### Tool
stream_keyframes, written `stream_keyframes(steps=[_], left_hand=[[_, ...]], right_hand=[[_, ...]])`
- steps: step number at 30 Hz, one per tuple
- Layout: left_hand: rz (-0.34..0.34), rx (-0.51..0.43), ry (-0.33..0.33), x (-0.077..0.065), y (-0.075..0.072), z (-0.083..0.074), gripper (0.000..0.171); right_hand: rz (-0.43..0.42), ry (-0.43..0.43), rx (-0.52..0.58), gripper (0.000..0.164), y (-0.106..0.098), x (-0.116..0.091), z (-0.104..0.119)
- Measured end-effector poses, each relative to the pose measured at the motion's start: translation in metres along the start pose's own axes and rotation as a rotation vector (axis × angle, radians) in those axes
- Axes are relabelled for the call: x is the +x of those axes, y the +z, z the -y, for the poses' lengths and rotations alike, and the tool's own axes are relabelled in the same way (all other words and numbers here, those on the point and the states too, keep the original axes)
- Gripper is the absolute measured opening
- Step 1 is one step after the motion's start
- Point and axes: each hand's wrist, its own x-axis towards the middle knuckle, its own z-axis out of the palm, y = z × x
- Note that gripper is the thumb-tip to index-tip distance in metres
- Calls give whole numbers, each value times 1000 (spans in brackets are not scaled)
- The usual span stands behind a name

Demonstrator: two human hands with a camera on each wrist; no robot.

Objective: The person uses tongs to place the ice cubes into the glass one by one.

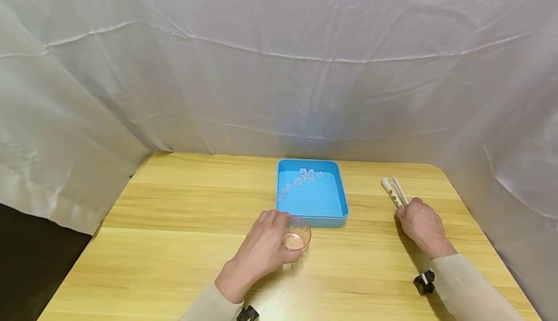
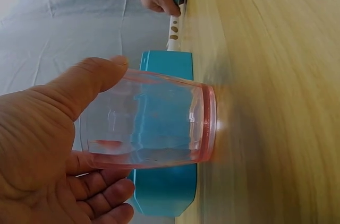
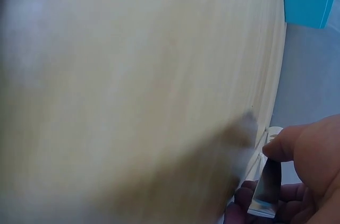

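My left hand [image 1: 261, 246] grips a clear, pink-tinted cup [image 1: 301, 231] from its left side, thumb and fingers round its wall. In the left wrist view the cup [image 2: 154, 123] has its base close to the wooden table. My right hand [image 1: 420, 221] holds a pair of white tongs [image 1: 393, 194] near the table's right side, their two arms spread and pointing away from me. The right wrist view shows the thumb and fingers pinching the shiny metal bend of the tongs [image 3: 268, 184].
A shallow blue tray [image 1: 314, 205] stands just beyond the cup. Several small clear cubes [image 1: 303, 172] lie in it, mostly toward its back and left. The wooden table [image 1: 174, 263] has grey-white curtains [image 1: 279, 93] behind it and at both sides.
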Motion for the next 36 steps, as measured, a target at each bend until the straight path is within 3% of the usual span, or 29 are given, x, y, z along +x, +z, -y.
stream_keyframes(steps=[20, 29, 36], left_hand=[[-12, -13, 17, -2, 2, 3, 64], [-6, -14, 6, -2, 5, 4, 66], [-7, -13, 0, -2, 6, 5, 65]], right_hand=[[-1, -1, 6, 34, -2, -1, 1], [12, -8, 40, 37, -20, -8, 4], [-76, -94, 55, 36, -35, -12, 19]])
